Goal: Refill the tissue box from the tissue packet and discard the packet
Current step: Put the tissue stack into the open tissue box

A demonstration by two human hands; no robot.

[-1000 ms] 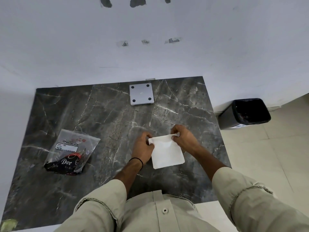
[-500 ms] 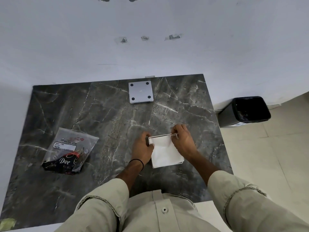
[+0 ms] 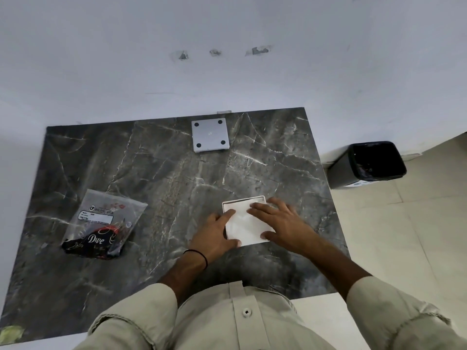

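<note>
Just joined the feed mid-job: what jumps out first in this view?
Both hands, left hand and right hand, lie flat on the white tissues in the open tissue box, near the marble table's front right. To the left lies a clear packet with a dark Dove wrapper inside; a black bin stands on the floor to the right.

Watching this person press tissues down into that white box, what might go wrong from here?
Both hands, left hand and right hand, lie flat on the tissues in the white box; pressing unevenly might crumple them. The grey square plate, perhaps the box's base, lies apart and could be forgotten. The trash bin stands on the floor beyond the table, so a tossed packet may miss.
</note>
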